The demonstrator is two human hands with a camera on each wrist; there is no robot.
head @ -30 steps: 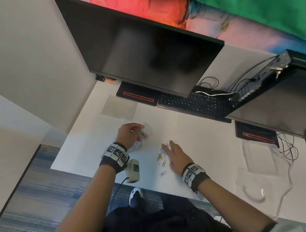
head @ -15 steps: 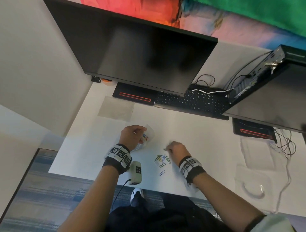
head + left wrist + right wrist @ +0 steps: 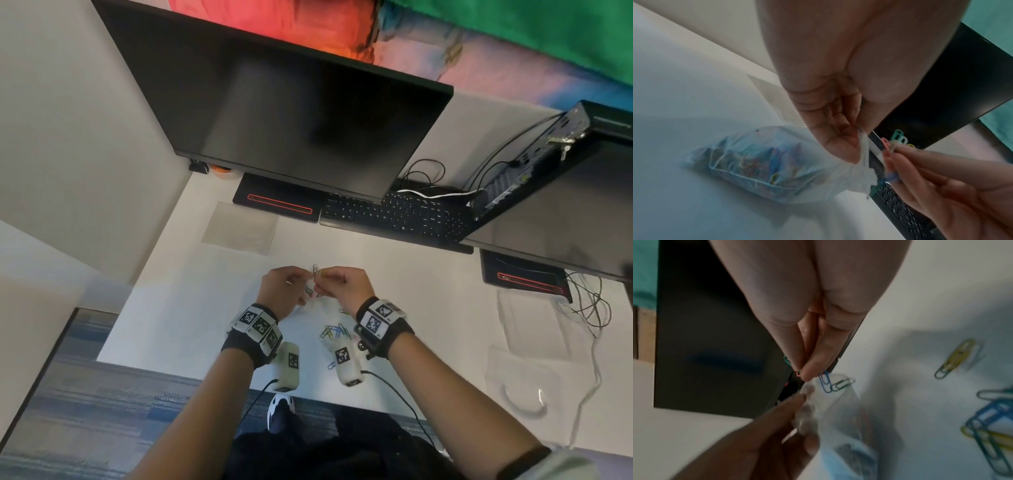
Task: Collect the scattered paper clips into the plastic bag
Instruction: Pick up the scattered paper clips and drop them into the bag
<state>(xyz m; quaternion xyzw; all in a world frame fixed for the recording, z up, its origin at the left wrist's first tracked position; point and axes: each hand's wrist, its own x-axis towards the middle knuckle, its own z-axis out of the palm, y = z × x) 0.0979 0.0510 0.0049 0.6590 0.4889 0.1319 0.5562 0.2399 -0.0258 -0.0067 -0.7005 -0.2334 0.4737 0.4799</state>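
Observation:
My left hand (image 3: 284,286) pinches the gathered mouth of a clear plastic bag (image 3: 764,160), whose belly of coloured paper clips rests on the white desk (image 3: 191,308). My right hand (image 3: 342,284) is right beside it and pinches a small bunch of paper clips (image 3: 898,141) at the bag's mouth; a blue and a green clip (image 3: 830,383) dangle from its fingertips (image 3: 809,371). More loose clips (image 3: 334,332) in blue, yellow and green lie on the desk just in front of my right wrist, and one blue clip (image 3: 331,365) lies nearer the desk edge.
A dark monitor (image 3: 291,123) and a black keyboard (image 3: 394,214) stand behind my hands. A grey square mat (image 3: 239,228) lies at the back left. Clear plastic pieces (image 3: 527,370) and cables (image 3: 589,305) are on the right. The desk's front edge is close to my wrists.
My right hand closed on some clips in the pile, lifted them and carried them left to the bag's mouth. My left hand kept hold of the bag.

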